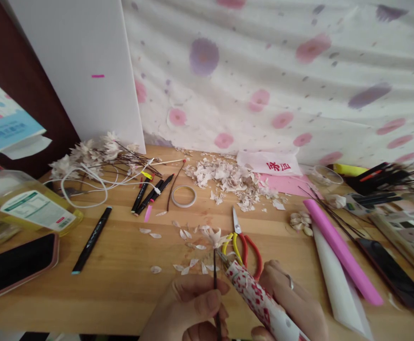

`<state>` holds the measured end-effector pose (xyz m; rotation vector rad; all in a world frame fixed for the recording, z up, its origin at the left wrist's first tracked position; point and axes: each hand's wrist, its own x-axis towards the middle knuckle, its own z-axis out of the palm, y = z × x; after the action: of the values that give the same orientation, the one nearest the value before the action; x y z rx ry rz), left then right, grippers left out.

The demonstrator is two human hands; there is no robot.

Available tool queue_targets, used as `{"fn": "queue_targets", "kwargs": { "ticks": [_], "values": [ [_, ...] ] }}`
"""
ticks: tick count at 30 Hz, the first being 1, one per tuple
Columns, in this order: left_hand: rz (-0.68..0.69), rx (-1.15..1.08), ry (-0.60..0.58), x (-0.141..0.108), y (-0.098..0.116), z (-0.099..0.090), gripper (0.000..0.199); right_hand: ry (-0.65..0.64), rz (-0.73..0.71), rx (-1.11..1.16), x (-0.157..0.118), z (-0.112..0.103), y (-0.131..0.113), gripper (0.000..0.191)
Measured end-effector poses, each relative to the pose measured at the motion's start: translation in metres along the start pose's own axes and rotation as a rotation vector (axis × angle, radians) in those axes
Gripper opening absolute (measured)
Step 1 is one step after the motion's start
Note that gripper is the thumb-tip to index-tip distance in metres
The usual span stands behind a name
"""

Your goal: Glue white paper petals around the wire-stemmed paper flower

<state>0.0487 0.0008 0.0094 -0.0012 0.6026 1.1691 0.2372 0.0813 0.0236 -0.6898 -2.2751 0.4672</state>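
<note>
My left hand pinches the dark thin stem of a small artificial flower with pale petals, holding it upright above the table. In my right hand is a hot glue gun with a white and red patterned body. Its metal nozzle points up and left, close beneath the flower; whether it touches the flower is not clear. Behind the glue gun lie scissors with red and yellow handles. Loose pale petals are scattered on the wood around the flower.
A petal heap lies at the back. Finished-looking flowers, a white cable, a tape roll, markers, a bottle and a phone are leftward. Rolled pink paper and another phone lie rightward.
</note>
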Motion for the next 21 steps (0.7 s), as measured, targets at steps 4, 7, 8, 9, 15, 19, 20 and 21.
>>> {"fn": "queue_targets", "kwargs": {
  "ticks": [4, 7, 8, 9, 15, 19, 20, 21],
  "values": [
    [0.001, -0.003, 0.002, -0.004, 0.007, 0.010, 0.027, 0.014, 0.055, -0.009, 0.006, 0.001, -0.010, 0.043],
    [0.087, 0.008, 0.046, -0.011, 0.022, 0.009, 0.031, 0.019, 0.226, -0.015, 0.004, -0.001, -0.008, 0.045],
    [0.137, 0.002, 0.085, -0.013, 0.028, 0.005, 0.031, 0.016, 0.308, -0.015, 0.001, -0.003, -0.004, 0.044],
    [0.192, -0.013, 0.130, -0.016, 0.034, -0.001, 0.031, 0.022, 0.401, -0.024, -0.004, -0.004, 0.003, 0.042],
    [0.439, -0.168, 0.382, -0.037, 0.060, -0.051, 0.031, 0.221, 0.976, -0.232, -0.040, -0.017, 0.071, 0.048],
    [0.485, -0.156, 0.436, -0.043, 0.068, -0.062, 0.024, 0.258, 1.013, -0.253, -0.051, -0.017, 0.098, 0.046],
    [0.473, -0.161, 0.446, -0.043, 0.070, -0.062, 0.026, 0.260, 1.013, -0.256, -0.050, -0.016, 0.100, 0.046],
    [0.459, -0.169, 0.453, -0.042, 0.072, -0.061, 0.029, 0.266, 1.014, -0.259, -0.049, -0.014, 0.101, 0.046]
  ]
}}
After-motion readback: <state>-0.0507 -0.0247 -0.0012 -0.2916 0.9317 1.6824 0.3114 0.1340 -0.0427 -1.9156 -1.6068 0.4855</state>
